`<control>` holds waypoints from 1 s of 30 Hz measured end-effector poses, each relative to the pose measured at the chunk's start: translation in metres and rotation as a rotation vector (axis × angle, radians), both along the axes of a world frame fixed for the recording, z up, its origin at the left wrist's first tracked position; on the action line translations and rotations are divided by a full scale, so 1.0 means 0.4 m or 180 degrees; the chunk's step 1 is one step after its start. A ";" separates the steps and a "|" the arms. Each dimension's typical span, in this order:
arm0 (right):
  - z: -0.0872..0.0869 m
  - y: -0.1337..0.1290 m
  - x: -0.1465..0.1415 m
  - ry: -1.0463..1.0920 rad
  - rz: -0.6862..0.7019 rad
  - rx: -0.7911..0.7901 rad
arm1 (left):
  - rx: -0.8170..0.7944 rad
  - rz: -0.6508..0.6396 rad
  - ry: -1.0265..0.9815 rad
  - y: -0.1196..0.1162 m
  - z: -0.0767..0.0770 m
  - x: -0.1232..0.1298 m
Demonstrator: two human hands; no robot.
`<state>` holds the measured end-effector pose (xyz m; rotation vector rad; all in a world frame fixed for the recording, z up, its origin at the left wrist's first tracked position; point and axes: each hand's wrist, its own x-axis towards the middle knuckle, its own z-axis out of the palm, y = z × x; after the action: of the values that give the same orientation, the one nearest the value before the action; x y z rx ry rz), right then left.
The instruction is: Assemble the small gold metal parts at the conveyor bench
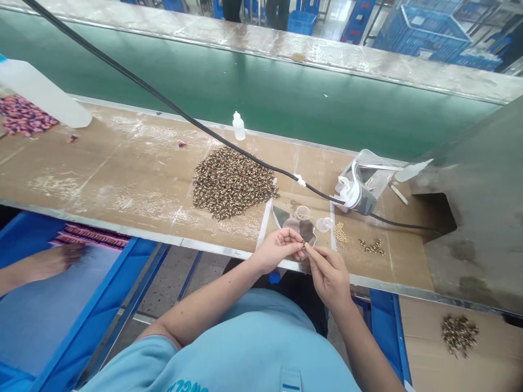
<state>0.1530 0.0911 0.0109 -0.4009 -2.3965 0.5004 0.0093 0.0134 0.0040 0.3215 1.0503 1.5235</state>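
Observation:
My left hand (279, 250) is closed in a pinch at the table's front edge, on a small brown-and-gold piece (304, 246). Against that piece come the fingertips of my right hand (330, 272), also closed; whatever they hold is too small to make out. Just beyond the hands are a small round clear dish (302, 213) and a second clear dish (324, 224). A little heap of tiny beige beads (340, 232) lies to their right. Farther left spreads a large pile of similar brown-and-gold pieces (232, 184).
A white dropper bottle (239, 127) stands behind the pile. A black cable (180, 111) crosses above the table to a device (362, 198). Several loose pieces (372, 246) lie right. A co-worker's hand (53, 264) reaches into a blue tray (110, 294). Beyond runs a green belt (171, 71).

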 end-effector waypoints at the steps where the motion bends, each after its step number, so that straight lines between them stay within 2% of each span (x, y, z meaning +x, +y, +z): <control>1: 0.003 0.001 0.000 0.0018 -0.0077 -0.0054 | 0.0026 0.0031 0.0042 -0.002 0.001 0.003; 5: 0.010 -0.008 -0.003 0.0076 -0.0533 -0.0483 | 0.0165 0.0164 0.0294 -0.009 0.000 0.016; 7: 0.007 -0.017 -0.007 0.0101 -0.0610 -0.0615 | 0.0276 0.0209 0.0452 -0.012 -0.006 0.024; 13: -0.007 -0.032 -0.005 0.0195 -0.0625 -0.0456 | 0.0690 0.0229 0.1016 -0.027 -0.042 0.041; 17: -0.002 -0.030 0.000 0.0295 -0.0697 -0.0378 | 0.0800 0.0284 0.1864 -0.039 -0.054 0.043; 20: 0.002 -0.025 0.004 0.0262 -0.0627 -0.0305 | 0.0899 0.0308 0.2708 -0.045 -0.048 0.039; 23: -0.001 -0.020 0.012 0.0258 -0.0538 -0.0230 | 0.1188 0.0421 0.3272 -0.046 -0.039 0.035; 26: -0.006 -0.015 0.020 0.0305 -0.0415 -0.0102 | 0.1424 0.0526 0.3489 -0.045 -0.031 0.035; 30: -0.010 -0.008 0.025 0.0397 -0.0232 0.0043 | 0.1441 0.0528 0.3555 -0.045 -0.028 0.035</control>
<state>0.1631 0.0877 0.0069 -0.4364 -2.2558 0.4623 0.0233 -0.0045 -0.0071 1.5570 1.5695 1.7263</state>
